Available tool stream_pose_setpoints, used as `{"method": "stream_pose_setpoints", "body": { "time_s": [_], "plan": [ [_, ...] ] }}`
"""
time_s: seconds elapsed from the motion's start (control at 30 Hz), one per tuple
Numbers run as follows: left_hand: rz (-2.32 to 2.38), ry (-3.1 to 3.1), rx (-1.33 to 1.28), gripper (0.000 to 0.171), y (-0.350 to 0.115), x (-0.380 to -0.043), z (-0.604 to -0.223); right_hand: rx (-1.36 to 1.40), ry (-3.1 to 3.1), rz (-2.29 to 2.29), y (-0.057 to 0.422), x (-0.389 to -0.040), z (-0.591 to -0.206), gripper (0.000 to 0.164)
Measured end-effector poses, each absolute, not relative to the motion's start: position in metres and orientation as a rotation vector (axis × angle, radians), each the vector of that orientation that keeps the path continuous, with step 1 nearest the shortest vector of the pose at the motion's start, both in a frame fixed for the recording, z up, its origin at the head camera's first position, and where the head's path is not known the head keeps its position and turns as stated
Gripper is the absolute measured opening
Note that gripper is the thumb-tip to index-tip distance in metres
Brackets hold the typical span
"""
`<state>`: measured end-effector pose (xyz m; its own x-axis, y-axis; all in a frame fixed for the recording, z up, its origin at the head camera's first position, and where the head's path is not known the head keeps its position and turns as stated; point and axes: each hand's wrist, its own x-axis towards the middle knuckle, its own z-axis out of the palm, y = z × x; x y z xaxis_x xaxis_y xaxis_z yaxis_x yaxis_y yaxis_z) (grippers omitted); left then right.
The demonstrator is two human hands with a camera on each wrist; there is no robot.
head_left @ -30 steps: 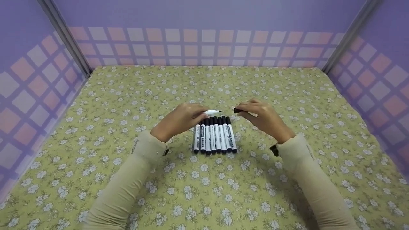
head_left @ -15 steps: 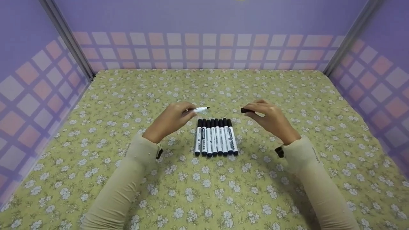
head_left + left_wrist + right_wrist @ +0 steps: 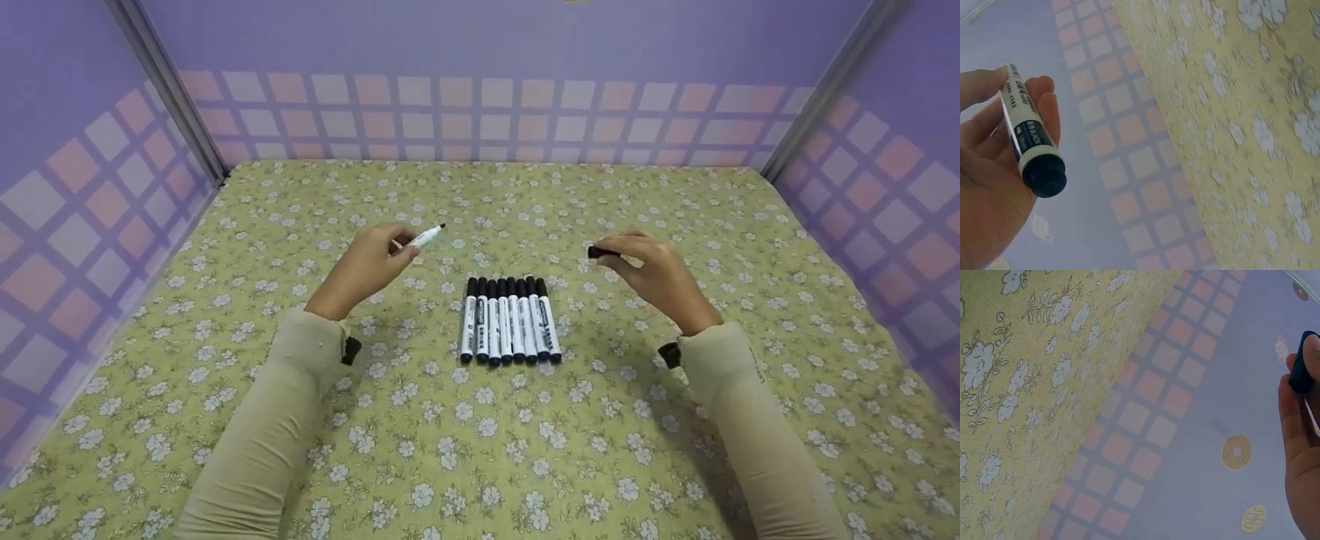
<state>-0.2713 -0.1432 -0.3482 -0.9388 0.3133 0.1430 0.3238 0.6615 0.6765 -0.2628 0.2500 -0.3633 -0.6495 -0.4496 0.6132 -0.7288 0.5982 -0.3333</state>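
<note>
My left hand point(image 3: 365, 262) pinches an uncapped marker point(image 3: 426, 237) between thumb and fingers, its dark tip pointing up and to the right. In the left wrist view the same marker point(image 3: 1023, 107) shows a white barrel with a dark printed band and a black end plug towards the camera. My right hand point(image 3: 654, 271) holds a black marker cap point(image 3: 597, 252) at its fingertips, well apart from the marker. The right wrist view shows the cap point(image 3: 1301, 371) pinched between thumb and fingers. Between and nearer than the hands, several capped white markers point(image 3: 508, 324) lie side by side.
A yellow floral cloth point(image 3: 420, 435) covers the table. Purple panels with pink and white squares point(image 3: 495, 120) stand along the back and both sides, joined by grey posts point(image 3: 161, 82) at the corners.
Both hands have moved apart: the left hand with the marker went left and tilted its tip upward, the right hand with the cap went right. The row of markers lies as before.
</note>
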Motion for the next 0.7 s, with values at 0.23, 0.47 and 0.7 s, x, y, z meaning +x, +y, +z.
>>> {"method": "stream_pose_setpoints", "body": {
  "time_s": [0.23,0.47,0.7],
  "plan": [
    [-1.188,-2.888,-0.324,0.031,-0.176,-0.282,-0.356,0.919,-2.348,0.737,0.257,-0.265,-0.365,0.025],
    [-1.189,-2.906,-0.109,0.039,-0.206,-0.286,-0.36,0.899,-2.394,0.754,0.261,-0.263,-0.365,0.026],
    [-1.141,-2.922,0.083,0.04,-0.235,-0.285,-0.368,0.872,-2.424,0.773,0.263,-0.262,-0.368,0.027]
  ]
}}
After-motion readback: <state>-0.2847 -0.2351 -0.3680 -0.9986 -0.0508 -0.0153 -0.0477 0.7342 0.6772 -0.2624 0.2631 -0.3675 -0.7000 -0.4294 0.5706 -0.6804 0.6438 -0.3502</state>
